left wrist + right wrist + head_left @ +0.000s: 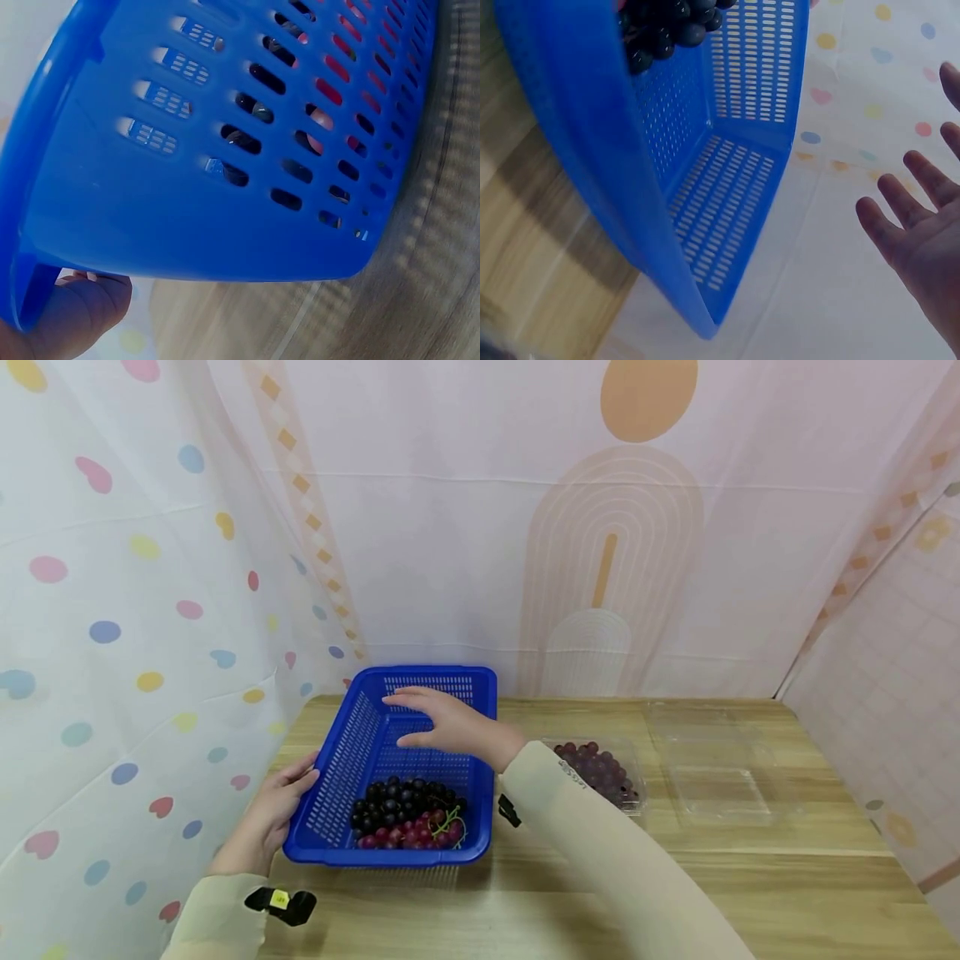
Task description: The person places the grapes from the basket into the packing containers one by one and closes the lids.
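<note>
A blue plastic basket (pixel 390 857) with slotted sides stands on the wooden table. Inside, at its near end, black grapes (pixel 405 797) lie behind a bunch of red grapes (pixel 416 832) with a green stem. My left hand (pixel 276 802) grips the basket's rim at the left side; in the left wrist view part of that hand (pixel 86 307) shows by the rim, the rest cut off or hidden. Over the far half of the basket hovers my right hand (pixel 450 722), fingers spread and holding nothing. The right wrist view shows the same hand (pixel 922 232) apart from the basket.
Right of the basket, a see-through plastic box (pixel 633 764) holds dark red grapes (pixel 600 768), partly covered by my right sleeve (pixel 592 835). Farther right lies another see-through box (pixel 720 789) with its lid raised. Patterned curtains (pixel 450 543) hang behind and at both sides of the table (pixel 817 885).
</note>
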